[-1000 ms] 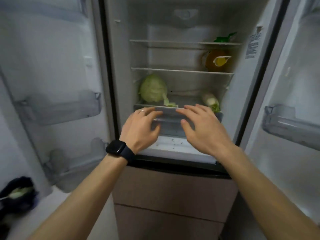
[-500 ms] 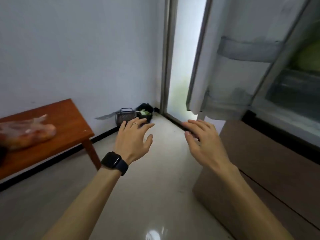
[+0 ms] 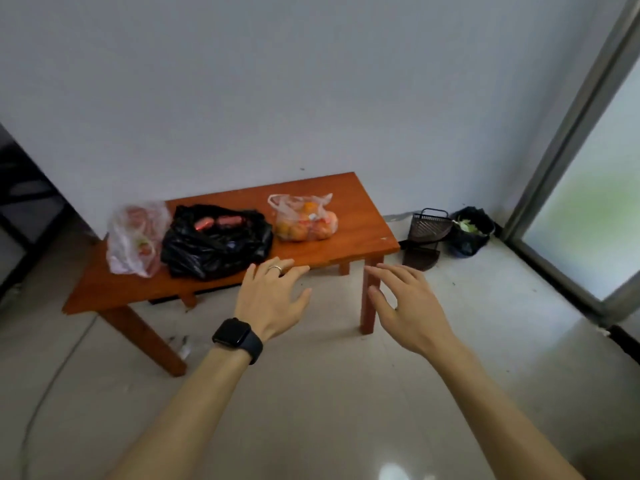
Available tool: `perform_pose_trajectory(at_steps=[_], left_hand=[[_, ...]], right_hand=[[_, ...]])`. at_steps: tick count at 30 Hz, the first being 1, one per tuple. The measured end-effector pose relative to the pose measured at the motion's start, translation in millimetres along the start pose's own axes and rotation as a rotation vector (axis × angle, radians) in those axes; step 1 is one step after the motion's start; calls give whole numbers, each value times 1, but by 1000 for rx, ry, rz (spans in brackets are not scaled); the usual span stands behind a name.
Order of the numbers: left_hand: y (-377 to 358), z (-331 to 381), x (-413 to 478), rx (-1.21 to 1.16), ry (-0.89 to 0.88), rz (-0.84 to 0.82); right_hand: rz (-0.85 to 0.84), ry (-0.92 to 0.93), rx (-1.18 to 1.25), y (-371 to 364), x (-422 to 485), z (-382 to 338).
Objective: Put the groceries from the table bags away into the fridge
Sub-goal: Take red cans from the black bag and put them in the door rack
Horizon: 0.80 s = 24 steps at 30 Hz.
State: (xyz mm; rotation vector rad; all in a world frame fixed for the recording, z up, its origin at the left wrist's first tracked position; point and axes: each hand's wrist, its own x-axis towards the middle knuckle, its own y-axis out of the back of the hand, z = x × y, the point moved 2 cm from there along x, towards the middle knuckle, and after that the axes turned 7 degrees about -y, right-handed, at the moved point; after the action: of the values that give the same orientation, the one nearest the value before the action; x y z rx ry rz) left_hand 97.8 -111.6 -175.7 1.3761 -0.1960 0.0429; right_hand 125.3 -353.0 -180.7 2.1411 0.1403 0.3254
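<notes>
- The fridge filled the view a second ago and is now out of sight. The view has swung to the worktop [image 3: 346,216], which showed only one end at the picture's edge half a second ago and now shows whole.
- Both hands stay empty with fingers spread wide, as they were at the fridge drawer. They now hover at the worktop's front edge.
- On the worktop's left end lies a thin clear bag [image 3: 136,237]. Red and pale items show blurred through it, and I cannot tell what they are.
- Against that bag's right side sits a crumpled black bag [image 3: 214,244], its mouth open, with red packets visible inside.
- Apart from these, toward the worktop's right end, stands a bag of oranges [image 3: 304,220], clear, with its handles sticking up.
- The left hand [image 3: 272,299], with a black watch [image 3: 237,336] on the wrist and a ring [image 3: 275,268], overlaps the worktop's front edge. I cannot tell whether it touches.
- The right hand [image 3: 405,306] hangs before the worktop's right front leg.
- Past the worktop's right end, on the floor, stand a black basket [image 3: 427,226] and a dark bin bag [image 3: 471,230] with green scraps.
</notes>
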Motion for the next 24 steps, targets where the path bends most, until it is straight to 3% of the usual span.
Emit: perform_pose_trajectory(at_steps=[11,24], left_hand=[[-6,-187,6,6,267,-35],[-16,-351,173,71,286,-100]], right_hand=[[-276,155,32,-135,103,-110],[-431,204,132,-250,312,-169]])
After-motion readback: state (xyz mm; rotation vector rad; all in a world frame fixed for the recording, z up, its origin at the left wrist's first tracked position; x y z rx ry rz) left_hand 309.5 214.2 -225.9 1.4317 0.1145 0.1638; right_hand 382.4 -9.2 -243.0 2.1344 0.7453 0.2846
